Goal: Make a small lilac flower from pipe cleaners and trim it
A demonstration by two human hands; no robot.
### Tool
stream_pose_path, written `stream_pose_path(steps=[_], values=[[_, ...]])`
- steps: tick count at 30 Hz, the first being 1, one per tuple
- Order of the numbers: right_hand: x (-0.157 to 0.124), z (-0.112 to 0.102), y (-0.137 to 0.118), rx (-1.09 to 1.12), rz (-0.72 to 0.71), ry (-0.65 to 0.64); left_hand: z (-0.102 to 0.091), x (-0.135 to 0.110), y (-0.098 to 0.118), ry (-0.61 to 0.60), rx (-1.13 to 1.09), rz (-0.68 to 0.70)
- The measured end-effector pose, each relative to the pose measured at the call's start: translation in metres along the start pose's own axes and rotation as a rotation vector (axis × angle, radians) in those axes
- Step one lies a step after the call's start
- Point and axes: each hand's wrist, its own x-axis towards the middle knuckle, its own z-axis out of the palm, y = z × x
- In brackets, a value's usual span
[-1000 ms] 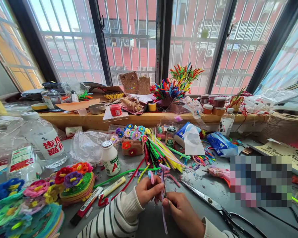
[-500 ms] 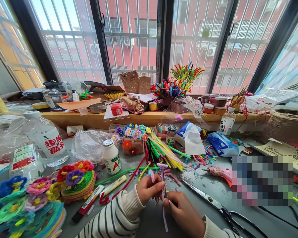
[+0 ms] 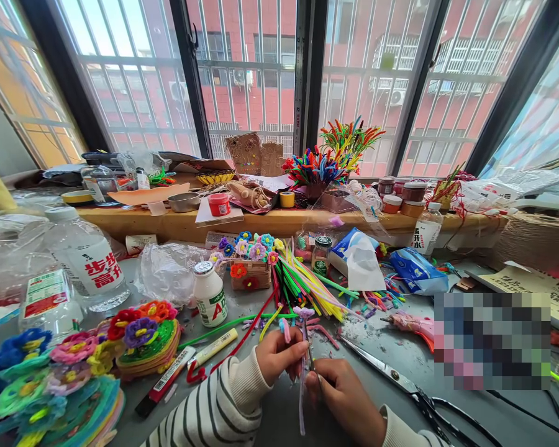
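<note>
My left hand [image 3: 278,354] and my right hand [image 3: 342,394] meet at the table's near edge, both pinched on a lilac pipe cleaner [image 3: 302,397] that stands almost upright between them. Its top curls into a small purple loop [image 3: 304,312]; its tail hangs below my fingers. A short pink pipe-cleaner piece [image 3: 285,330] sticks up by my left fingers. A fan of loose pipe cleaners [image 3: 302,282] in many colours lies just beyond my hands.
Scissors [image 3: 391,376] lie right of my hands, a pink glue gun [image 3: 412,323] beyond them. Pipe-cleaner flower coasters [image 3: 140,338] pile at the left beside water bottles [image 3: 86,257] and a small milk bottle [image 3: 209,295]. A flower basket [image 3: 249,273] and a cluttered wooden shelf [image 3: 270,222] stand behind.
The pipe cleaner's hanging tail has swung slightly left. My hands have hardly shifted; the view has drifted a little.
</note>
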Motion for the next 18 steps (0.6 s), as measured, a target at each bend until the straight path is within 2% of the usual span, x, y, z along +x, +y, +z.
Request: stream_pose_path(steps=[7,18], values=[[0.002,-0.002,0.0011,-0.079,-0.004,0.067,0.0003,-0.0011,0.002,0.023,0.013,0.002],[0.0008,0.0002,-0.0001,-0.003,0.009,0.015,0.0006,-0.0001,0.0009,0.026,0.009,-0.002]])
